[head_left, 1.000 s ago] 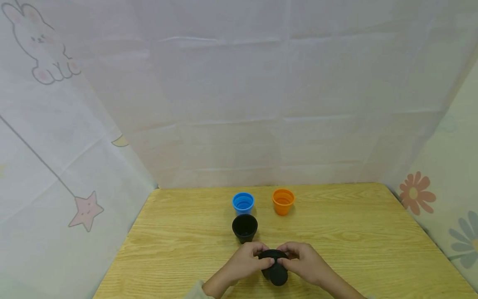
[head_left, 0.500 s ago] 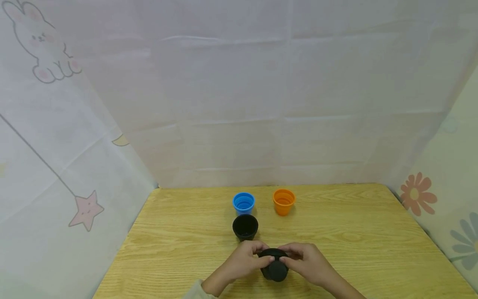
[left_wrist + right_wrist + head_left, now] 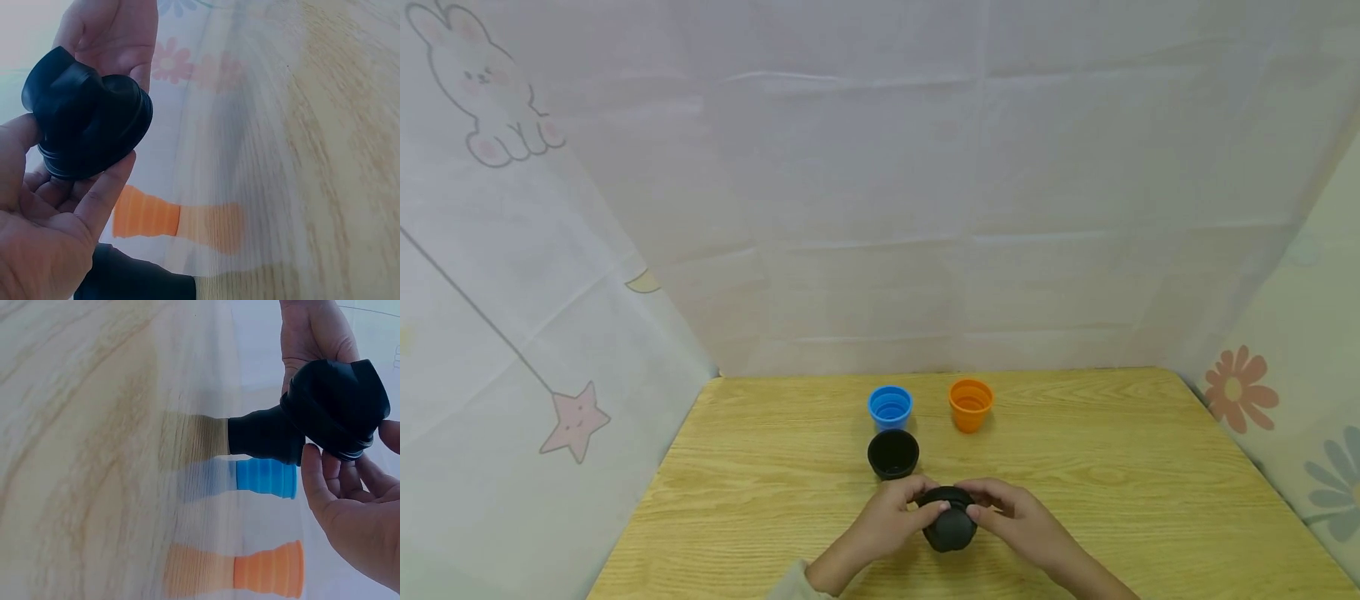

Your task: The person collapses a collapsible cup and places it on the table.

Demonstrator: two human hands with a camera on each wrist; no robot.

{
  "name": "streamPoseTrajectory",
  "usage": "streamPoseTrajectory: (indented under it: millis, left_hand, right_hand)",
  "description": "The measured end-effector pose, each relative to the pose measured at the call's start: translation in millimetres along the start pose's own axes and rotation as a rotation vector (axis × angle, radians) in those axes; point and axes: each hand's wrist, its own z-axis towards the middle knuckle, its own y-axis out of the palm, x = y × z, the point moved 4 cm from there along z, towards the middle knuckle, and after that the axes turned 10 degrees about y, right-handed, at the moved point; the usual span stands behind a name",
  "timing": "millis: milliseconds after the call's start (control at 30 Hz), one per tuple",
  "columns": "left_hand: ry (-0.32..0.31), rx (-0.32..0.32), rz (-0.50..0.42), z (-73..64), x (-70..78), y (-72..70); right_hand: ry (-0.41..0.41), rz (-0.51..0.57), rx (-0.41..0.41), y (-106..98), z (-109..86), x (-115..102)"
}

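Held black cup (image 3: 950, 528) higher in view

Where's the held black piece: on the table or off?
Off: the left hand and right hand hold the black piece above the table in both wrist views.

Left hand (image 3: 889, 518) and right hand (image 3: 1017, 520) grip misshapen black cup (image 3: 950, 530) | wooden table (image 3: 1150, 492): upright black cup (image 3: 892, 455), blue cup (image 3: 890, 407) just behind, orange cup (image 3: 971, 407) further right
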Motion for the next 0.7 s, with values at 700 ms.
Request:
streamPoseTrajectory:
  millis: [700]
  left_hand:
    - [-0.028,-0.068,-0.167,-3.8,4.0,2.1]
  right_hand:
    - [-0.05,-0.083,0.106,0.5,-3.2,-3.7]
